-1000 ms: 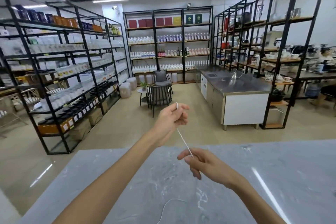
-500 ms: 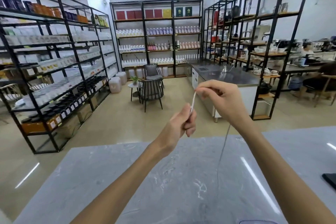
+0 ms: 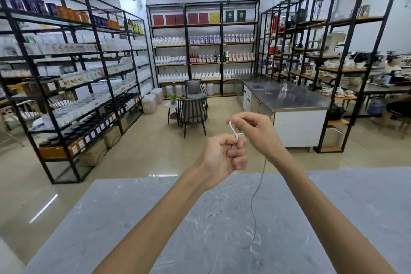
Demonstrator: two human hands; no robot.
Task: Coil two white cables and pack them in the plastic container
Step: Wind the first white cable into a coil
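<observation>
A thin white cable [image 3: 233, 129] is held up in the air above the grey marble table [image 3: 133, 218]. My left hand [image 3: 222, 155] pinches one end of it with closed fingers. My right hand [image 3: 255, 131], just above and to the right, grips the cable where it bends into a small loop between the two hands. The rest of the cable hangs down from my right hand and its tail touches the tabletop in front of me. The second cable and the plastic container are out of view.
Black metal shelving [image 3: 66, 73] full of bottles and boxes lines the room beyond the table. A steel counter [image 3: 287, 98], two dark chairs [image 3: 192, 109] and a small round side table stand on the floor further back. A person sits at the far right.
My right hand rose from below my left hand to above it, then came down close to it, bending the cable into a small loop. The hanging tail now falls on the right.
</observation>
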